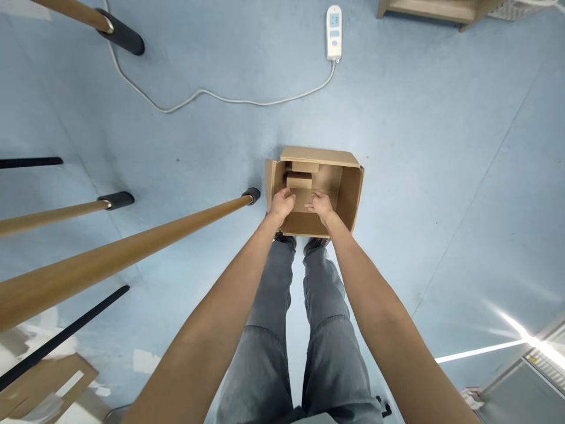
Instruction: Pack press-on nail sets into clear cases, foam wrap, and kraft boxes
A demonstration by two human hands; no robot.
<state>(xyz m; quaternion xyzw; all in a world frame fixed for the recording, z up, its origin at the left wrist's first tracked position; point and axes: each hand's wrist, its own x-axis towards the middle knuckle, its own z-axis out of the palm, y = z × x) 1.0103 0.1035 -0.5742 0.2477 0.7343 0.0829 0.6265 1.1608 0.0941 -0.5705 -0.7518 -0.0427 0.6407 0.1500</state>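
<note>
An open cardboard box stands on the floor in front of my shoes, its flaps spread outward. Inside it, along the left and far sides, lie two smaller brown cartons: a nearer carton and a farther carton. My left hand is over the box's left part, just below the nearer carton, with its fingers loosely bent and apart; whether it touches that carton is unclear. My right hand hovers over the middle of the box with thumb and fingers apart, holding nothing visible.
Wooden legs, one of them close to the box's left, and black bars extend from the left. Beyond the box lies a white power strip with its cable. Wooden furniture stands at the far right; another cardboard box is lower left.
</note>
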